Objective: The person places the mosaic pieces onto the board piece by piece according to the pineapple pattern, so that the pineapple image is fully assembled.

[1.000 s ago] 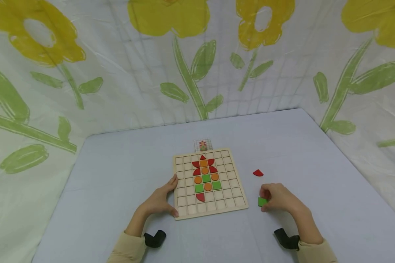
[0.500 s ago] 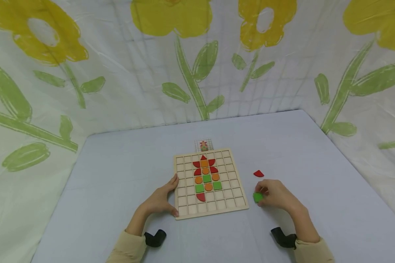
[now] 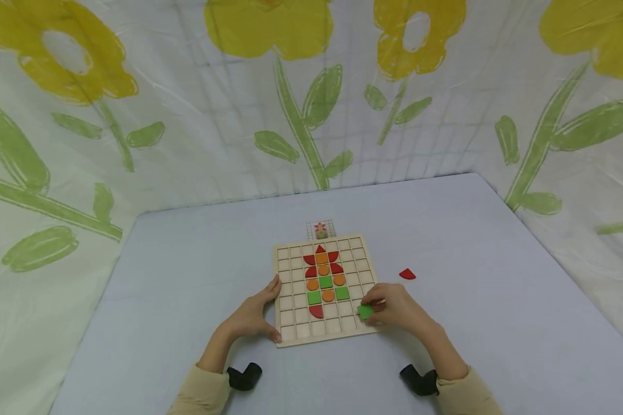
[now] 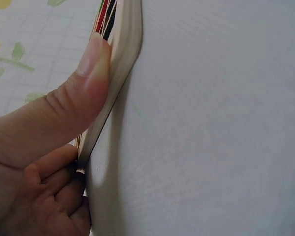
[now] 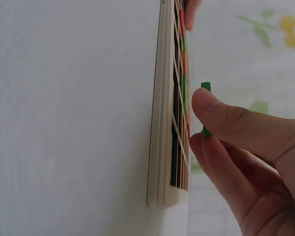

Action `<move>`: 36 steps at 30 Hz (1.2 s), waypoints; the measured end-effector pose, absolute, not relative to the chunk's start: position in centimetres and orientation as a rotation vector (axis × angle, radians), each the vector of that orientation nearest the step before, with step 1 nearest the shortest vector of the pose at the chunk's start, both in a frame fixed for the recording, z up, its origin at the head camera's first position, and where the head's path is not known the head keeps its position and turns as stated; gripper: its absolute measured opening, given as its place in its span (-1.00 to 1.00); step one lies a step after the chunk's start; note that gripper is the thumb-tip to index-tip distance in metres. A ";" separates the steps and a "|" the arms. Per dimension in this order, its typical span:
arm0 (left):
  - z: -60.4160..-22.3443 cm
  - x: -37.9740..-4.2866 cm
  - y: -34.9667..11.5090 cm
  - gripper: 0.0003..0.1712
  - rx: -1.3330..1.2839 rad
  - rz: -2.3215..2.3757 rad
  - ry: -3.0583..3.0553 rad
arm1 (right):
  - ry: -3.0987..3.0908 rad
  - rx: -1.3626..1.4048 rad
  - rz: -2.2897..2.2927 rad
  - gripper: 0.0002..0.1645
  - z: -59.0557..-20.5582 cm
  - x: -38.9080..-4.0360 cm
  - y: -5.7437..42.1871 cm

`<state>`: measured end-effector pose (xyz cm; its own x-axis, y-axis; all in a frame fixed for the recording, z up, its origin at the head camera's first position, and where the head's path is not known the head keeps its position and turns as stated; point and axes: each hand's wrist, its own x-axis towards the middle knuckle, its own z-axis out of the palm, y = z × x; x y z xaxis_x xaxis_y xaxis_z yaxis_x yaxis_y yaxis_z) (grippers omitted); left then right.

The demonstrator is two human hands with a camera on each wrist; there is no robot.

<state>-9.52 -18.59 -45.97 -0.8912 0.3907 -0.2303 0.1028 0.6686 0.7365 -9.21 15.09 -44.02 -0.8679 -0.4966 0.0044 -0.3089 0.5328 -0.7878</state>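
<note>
A wooden grid board lies on the table, with several red, orange and green pieces in its middle columns. My left hand holds the board by its left side, thumb at the near corner and fingers farther up the edge; the left wrist view shows the thumb against the rim. Between thumb and fingertips, my right hand pinches a green square tile above the board's right part. In the right wrist view the tile is seen edge-on, apart from the board.
A red quarter-circle piece lies on the table right of the board. Behind the board's far edge is a small pattern card. A flower-printed cloth hangs behind the table.
My right hand has moved left with the green square tile, from the table beside the board to over its right part. The left hand and board have stayed put.
</note>
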 end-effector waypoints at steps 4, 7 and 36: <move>-46.0 -9.5 -18.6 0.39 0.395 1.080 2.517 | 2.538 -0.727 -1.214 -0.73 -44.0 -9.3 13.9; -46.0 -9.4 -18.6 0.38 0.400 1.078 2.524 | 2.583 -0.750 -1.166 -0.74 -44.0 -9.5 13.2; -45.7 -9.3 -18.5 0.38 0.382 1.087 2.524 | 2.711 -0.669 -0.984 -0.67 -44.5 -9.8 7.8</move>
<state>-9.27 -18.47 -45.72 -0.8969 0.3824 -0.2220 0.1014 0.6667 0.7384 -9.78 7.84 -44.45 -0.8825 -0.4700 -0.0158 -0.3503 0.6795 -0.6446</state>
